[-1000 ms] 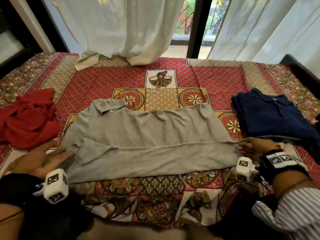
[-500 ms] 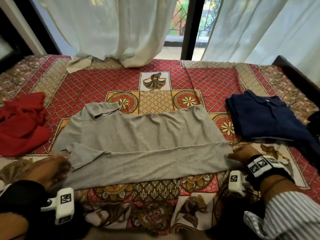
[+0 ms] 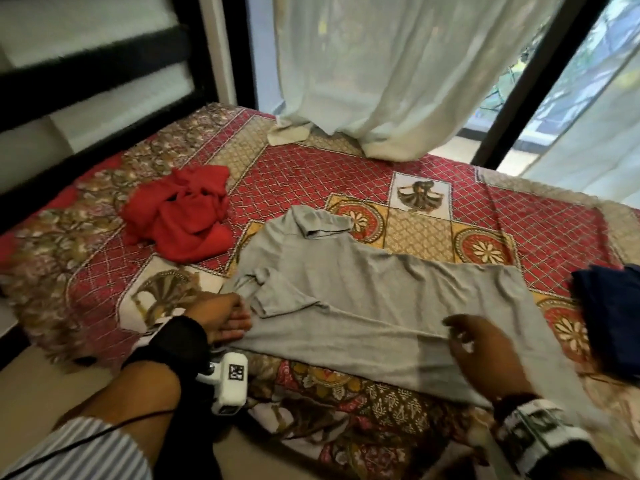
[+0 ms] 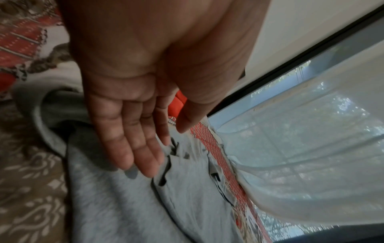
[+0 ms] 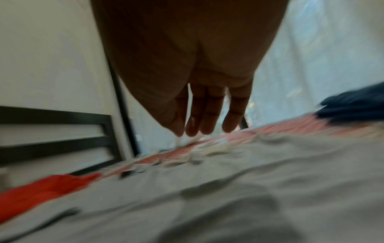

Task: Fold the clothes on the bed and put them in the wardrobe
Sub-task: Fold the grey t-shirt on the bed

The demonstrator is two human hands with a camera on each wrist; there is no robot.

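Observation:
A grey shirt (image 3: 363, 292) lies spread across the patterned bedcover (image 3: 311, 181), its near long side folded over. My left hand (image 3: 239, 323) rests at the shirt's left end by the sleeve. In the left wrist view the left hand (image 4: 149, 148) has straight fingers lying over the grey shirt (image 4: 124, 213) and grips nothing. My right hand (image 3: 460, 334) hovers over the near fold right of the middle, fingers loose and holding nothing. The blurred right wrist view shows the right hand (image 5: 203, 129) just above the grey shirt (image 5: 228, 189).
A crumpled red garment (image 3: 180, 216) lies at the back left of the bed. A folded navy garment (image 3: 613, 317) sits at the right edge. White curtains (image 3: 398, 64) hang onto the far side. A black-striped headboard (image 3: 86, 64) stands at the left.
My right hand has left the shirt's right end and moved left over the near fold. My left hand stays at the left end. The head view has swung left.

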